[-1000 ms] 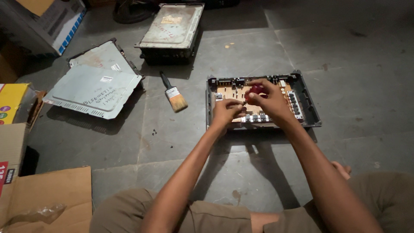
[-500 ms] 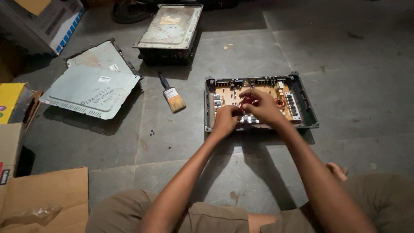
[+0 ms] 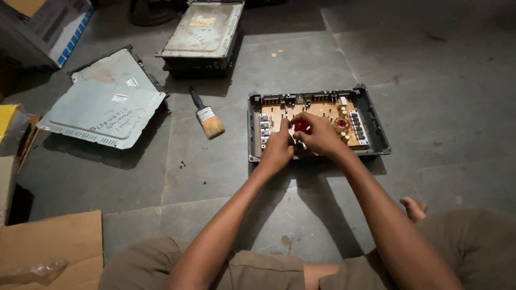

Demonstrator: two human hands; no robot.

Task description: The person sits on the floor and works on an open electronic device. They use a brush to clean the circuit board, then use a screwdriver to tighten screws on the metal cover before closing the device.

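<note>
Our right hand [image 3: 321, 135] pinches a red tool [image 3: 301, 126] over the board [image 3: 322, 110]; left hand [image 3: 278, 147] curled, steadying. A slip could gouge nearby components.

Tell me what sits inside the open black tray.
Inside the black tray lies a tan circuit board with a copper coil. Both hands cover its middle, around something red.

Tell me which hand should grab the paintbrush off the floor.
Left, probably. The paintbrush lies on the floor left of the open case, on the left hand's side; the right hand grips a red tool over the circuit board.
</note>
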